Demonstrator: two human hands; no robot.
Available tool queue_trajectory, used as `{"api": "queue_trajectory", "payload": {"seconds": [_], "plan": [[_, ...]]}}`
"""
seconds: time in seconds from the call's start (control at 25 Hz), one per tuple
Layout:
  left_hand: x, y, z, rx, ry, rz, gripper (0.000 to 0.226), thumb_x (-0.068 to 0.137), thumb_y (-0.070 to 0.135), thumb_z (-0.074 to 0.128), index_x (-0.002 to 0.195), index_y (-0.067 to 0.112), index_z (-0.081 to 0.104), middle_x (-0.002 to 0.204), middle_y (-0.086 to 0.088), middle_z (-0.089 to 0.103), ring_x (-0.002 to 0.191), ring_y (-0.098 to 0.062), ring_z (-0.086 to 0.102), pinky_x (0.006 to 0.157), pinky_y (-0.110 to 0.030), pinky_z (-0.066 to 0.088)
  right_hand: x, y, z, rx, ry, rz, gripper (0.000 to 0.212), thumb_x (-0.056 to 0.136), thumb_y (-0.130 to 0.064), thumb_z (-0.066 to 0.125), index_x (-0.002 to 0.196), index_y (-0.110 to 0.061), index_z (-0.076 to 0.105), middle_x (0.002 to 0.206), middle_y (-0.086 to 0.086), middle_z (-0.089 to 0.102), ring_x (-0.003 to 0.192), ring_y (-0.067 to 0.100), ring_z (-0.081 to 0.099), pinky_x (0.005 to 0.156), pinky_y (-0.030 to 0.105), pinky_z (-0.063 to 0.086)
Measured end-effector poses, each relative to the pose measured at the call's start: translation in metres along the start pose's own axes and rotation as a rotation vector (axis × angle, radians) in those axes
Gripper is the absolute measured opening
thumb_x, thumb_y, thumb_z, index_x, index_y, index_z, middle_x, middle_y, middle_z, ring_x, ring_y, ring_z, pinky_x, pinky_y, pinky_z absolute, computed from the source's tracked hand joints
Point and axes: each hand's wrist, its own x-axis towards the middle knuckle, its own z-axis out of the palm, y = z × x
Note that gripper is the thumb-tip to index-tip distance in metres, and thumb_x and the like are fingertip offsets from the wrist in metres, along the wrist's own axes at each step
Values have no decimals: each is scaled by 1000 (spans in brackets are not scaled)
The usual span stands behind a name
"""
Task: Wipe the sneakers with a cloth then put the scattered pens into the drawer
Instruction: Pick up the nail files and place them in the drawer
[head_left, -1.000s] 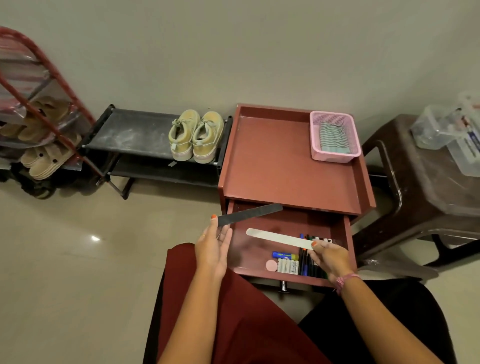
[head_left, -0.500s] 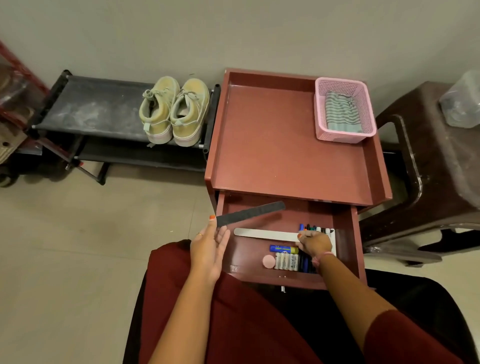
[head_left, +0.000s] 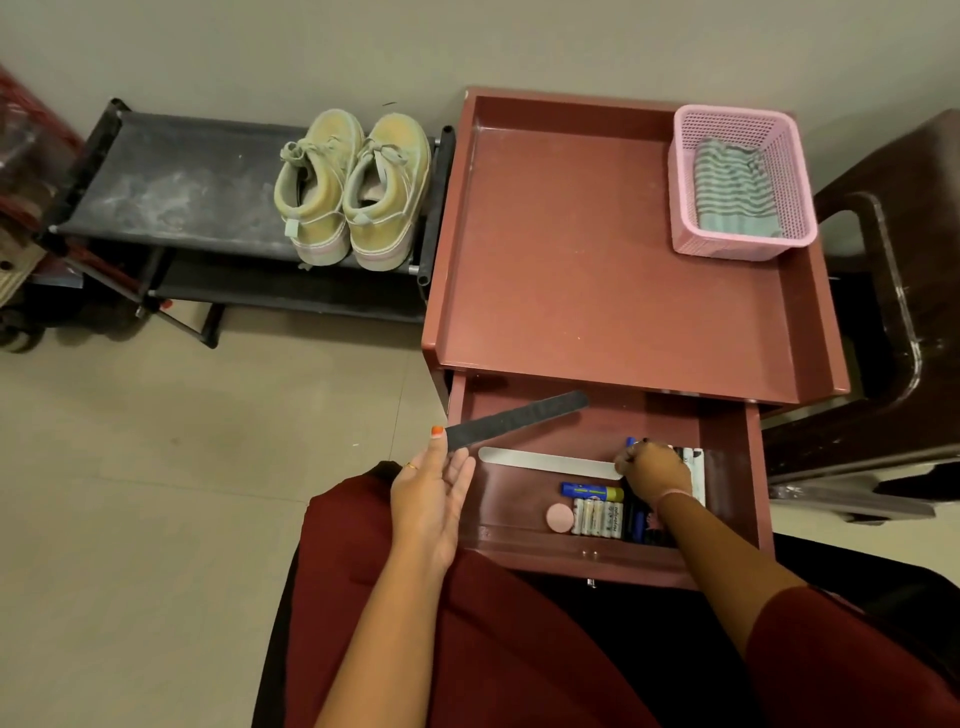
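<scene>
The red cabinet's drawer (head_left: 727, 447) is pulled out toward me. My left hand (head_left: 434, 499) pinches a dark grey nail file (head_left: 519, 418) over the drawer's left side. My right hand (head_left: 654, 470) is inside the drawer, fingers closed on the end of a white nail file (head_left: 545, 461) that lies flat, just above the pens (head_left: 639, 525) at the drawer's right. A pair of pale green sneakers (head_left: 353, 189) stands on the black shoe rack (head_left: 182, 192). The striped cloth (head_left: 735, 189) lies in a pink basket (head_left: 685, 182) on the cabinet top.
Batteries (head_left: 597, 517), a blue tube (head_left: 589, 490) and a pink round disc (head_left: 560, 518) lie near the drawer's front. A dark brown plastic stool (head_left: 904, 291) stands at the right. More footwear sits on a red rack (head_left: 21, 171) at far left. My lap fills the foreground.
My right hand has lowered the white file from above the drawer down flat into it. The view has shifted closer over the cabinet. My left hand still holds the grey file.
</scene>
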Motion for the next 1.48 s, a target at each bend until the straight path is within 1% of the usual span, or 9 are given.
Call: {"api": "queue_trajectory", "payload": {"seconds": [0.44,0.68,0.76,0.84,0.92,1.04,1.12,1.32,1.48], "plan": [[0,-3,3,32,11,-1,38,92,24,61,122,0,57,90,-7,67,86,-10,67,72,-20,58,1,3,11,-328,110,-108,21,91,-16,51,103,-9,67,113,10,58,108,29,56,91,37,42],[2,-4,2,67,23,31,42,94,26,59,126,-1,55,82,-5,63,83,-9,66,77,-22,55,2,10,7,-470,89,-260,20,91,-22,54,102,-26,70,114,1,61,107,22,57,90,33,41],[1,-4,2,80,20,40,44,94,27,59,127,-1,54,82,-5,61,85,-10,66,78,-23,54,1,8,-3,-296,121,-278,15,89,-20,57,91,-23,71,101,3,65,95,27,62,82,32,46],[2,-4,1,111,15,54,45,94,28,60,127,-1,54,87,-6,64,89,-10,66,81,-24,54,-6,0,-22,130,134,-290,16,89,-18,58,76,-19,67,83,5,63,79,27,61,69,28,43],[2,-7,1,167,10,81,45,93,30,61,125,-1,56,92,-7,67,88,-10,65,84,-25,55,-21,-10,-45,375,186,-425,9,89,-18,62,92,-18,71,88,-1,60,78,17,57,72,23,41],[2,-12,5,248,-6,104,42,92,32,61,119,0,61,92,-10,65,84,-10,64,90,-29,55,-43,-32,-66,256,55,-737,25,91,-22,60,115,-19,66,110,-9,57,98,5,54,86,9,39],[0,-14,7,251,-28,100,43,92,33,60,118,-1,62,90,-9,63,82,-11,62,93,-32,54,-44,-43,-67,172,-91,-822,26,91,-23,60,115,-18,67,112,-10,61,99,2,57,82,2,39],[-3,-16,11,185,-48,81,36,94,28,59,115,-1,62,75,-5,56,74,-8,60,89,-27,55,-36,-53,-62,243,-289,-699,15,89,-19,63,102,-16,71,97,-5,70,84,4,63,71,7,45],[2,-10,8,100,35,90,26,97,26,55,112,6,59,112,-9,64,100,-15,63,83,-23,53,-12,-52,-46,175,-129,-576,17,90,-14,61,102,-9,72,101,0,70,93,12,62,77,14,39]]}}
